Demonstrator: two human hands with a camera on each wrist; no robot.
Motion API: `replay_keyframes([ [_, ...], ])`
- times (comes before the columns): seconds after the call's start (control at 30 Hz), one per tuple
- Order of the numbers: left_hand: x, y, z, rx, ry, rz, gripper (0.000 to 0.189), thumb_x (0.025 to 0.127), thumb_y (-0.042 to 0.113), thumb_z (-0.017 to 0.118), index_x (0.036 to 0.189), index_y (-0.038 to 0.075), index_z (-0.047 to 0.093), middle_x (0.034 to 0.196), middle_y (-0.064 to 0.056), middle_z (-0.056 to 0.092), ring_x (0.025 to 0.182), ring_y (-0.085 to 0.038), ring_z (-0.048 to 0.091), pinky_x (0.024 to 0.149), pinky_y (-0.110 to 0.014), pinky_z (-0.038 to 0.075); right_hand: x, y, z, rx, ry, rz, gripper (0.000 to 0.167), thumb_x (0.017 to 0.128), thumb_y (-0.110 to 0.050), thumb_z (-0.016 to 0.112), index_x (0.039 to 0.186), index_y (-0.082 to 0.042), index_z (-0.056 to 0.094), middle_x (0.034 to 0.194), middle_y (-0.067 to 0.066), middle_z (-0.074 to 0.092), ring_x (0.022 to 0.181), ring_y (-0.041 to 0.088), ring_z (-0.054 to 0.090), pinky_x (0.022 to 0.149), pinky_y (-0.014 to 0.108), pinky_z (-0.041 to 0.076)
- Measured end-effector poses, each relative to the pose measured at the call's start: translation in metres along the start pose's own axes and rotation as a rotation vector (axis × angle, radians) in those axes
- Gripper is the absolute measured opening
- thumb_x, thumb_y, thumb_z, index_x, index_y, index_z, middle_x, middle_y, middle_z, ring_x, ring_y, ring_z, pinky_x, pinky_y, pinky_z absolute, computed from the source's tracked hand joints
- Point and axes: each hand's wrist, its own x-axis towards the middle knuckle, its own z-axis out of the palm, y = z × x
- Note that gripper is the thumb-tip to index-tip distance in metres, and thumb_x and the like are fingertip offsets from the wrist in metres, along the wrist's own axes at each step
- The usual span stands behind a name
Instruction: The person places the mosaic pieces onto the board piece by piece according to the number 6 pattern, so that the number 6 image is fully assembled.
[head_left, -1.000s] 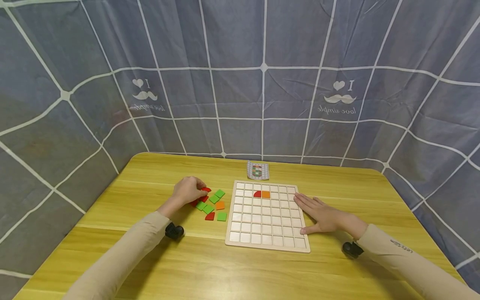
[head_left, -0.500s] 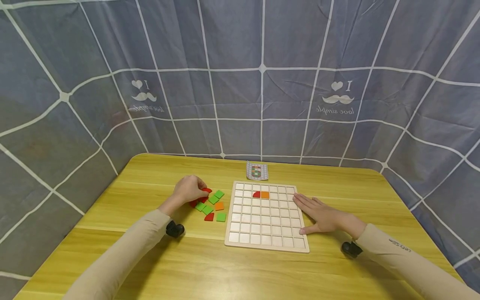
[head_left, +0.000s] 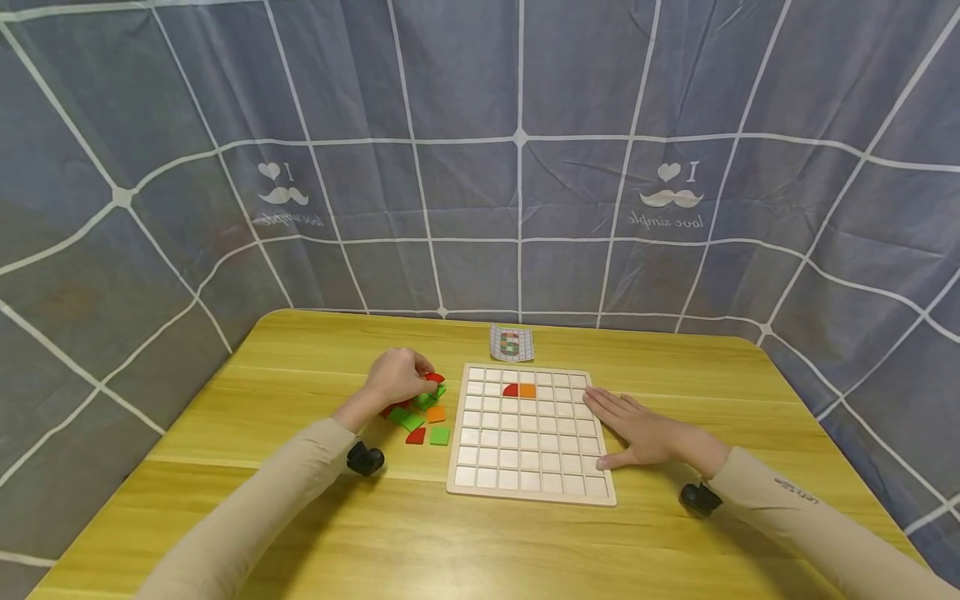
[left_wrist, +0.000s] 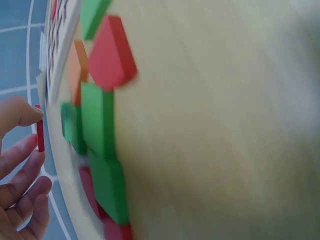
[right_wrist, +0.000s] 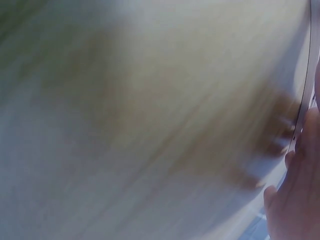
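Between thumb and fingers, my left hand (head_left: 397,377) pinches a red tile (left_wrist: 40,131), lifted above the loose pile left of the board. Below it lie green square tiles (left_wrist: 98,120), an orange tile (head_left: 436,414) and a red quarter-round tile (head_left: 416,436); other red tiles are partly hidden by the hand. My right hand (head_left: 637,431) rests with straight fingers on the right edge of the wooden grid board (head_left: 531,499). In the board's upper part, a red quarter-round tile (head_left: 511,390) sits beside an orange square tile (head_left: 527,391).
Behind the board lies a small paper card (head_left: 512,342) with a coloured pattern on a grid. A grey curtain (head_left: 465,192) with white lines hangs beyond the far edge of the wooden table (head_left: 375,533).
My left hand has lifted a red tile from the pile and moved right with it, towards the board. The right hand has stayed at the board's edge.
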Motion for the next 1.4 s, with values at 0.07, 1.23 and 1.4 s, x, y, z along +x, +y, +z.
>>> replay_keyframes([
  [0.07, 0.001, 0.007, 0.002, -0.002, 0.006, 0.017, 0.028, 0.075, 0.032, 0.079, 0.095, 0.012, 0.077, 0.089, -0.001, 0.075, 0.073, -0.013, 0.064, 0.065, -0.027, 0.049, 0.0, 0.0, 0.0, -0.004, -0.002, -0.001, 0.102, 0.086, -0.062, 0.057, 0.153, 0.001, 0.012, 0.16, 0.023, 0.006, 0.147, 0.04, 0.011, 0.114, 0.06, 0.014],
  [1.23, 0.036, 0.094, 0.041, -0.066, -0.063, 0.248, 0.021, 0.077, 0.029, 0.077, 0.095, 0.017, 0.078, 0.091, 0.004, 0.075, 0.069, -0.006, 0.06, 0.059, -0.02, 0.043, 0.0, 0.0, -0.003, -0.007, -0.024, 0.017, 0.102, 0.087, -0.062, 0.056, 0.153, 0.0, 0.009, 0.16, 0.021, 0.005, 0.148, 0.038, 0.01, 0.115, 0.06, 0.013],
  [1.4, 0.04, 0.099, 0.048, -0.067, -0.109, 0.262, 0.023, 0.079, 0.03, 0.077, 0.098, 0.017, 0.077, 0.091, 0.004, 0.075, 0.078, -0.007, 0.065, 0.065, -0.021, 0.047, -0.001, -0.002, -0.003, 0.01, -0.027, 0.014, 0.102, 0.086, -0.061, 0.056, 0.153, 0.0, 0.01, 0.16, 0.022, 0.004, 0.147, 0.039, 0.01, 0.115, 0.06, 0.013],
])
